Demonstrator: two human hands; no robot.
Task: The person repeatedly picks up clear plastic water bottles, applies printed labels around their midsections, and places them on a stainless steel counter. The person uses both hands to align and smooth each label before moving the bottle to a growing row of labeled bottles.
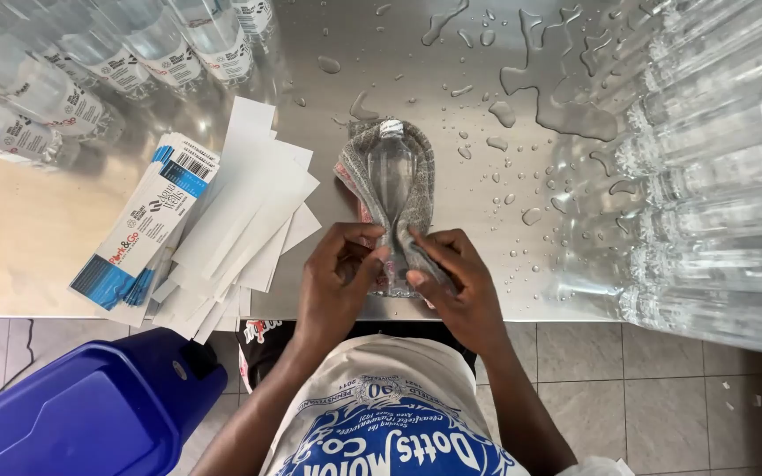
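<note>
A clear plastic bottle (392, 172) with a white cap lies on a grey cloth (421, 185) on the wet steel table (478, 106), cap pointing away from me. My left hand (339, 273) and my right hand (456, 282) meet at the bottle's near end, both pinching the cloth against the bottle's base. The cloth wraps around both sides of the bottle. The bottle's bottom is hidden behind my fingers.
A fanned stack of white and blue labels (213, 220) lies to the left. Labelled bottles (63, 79) lie at the far left, several unlabelled clear bottles (716, 176) at the right. Water puddles (557, 97) sit on the table. A blue plastic bin (90, 405) stands on the floor.
</note>
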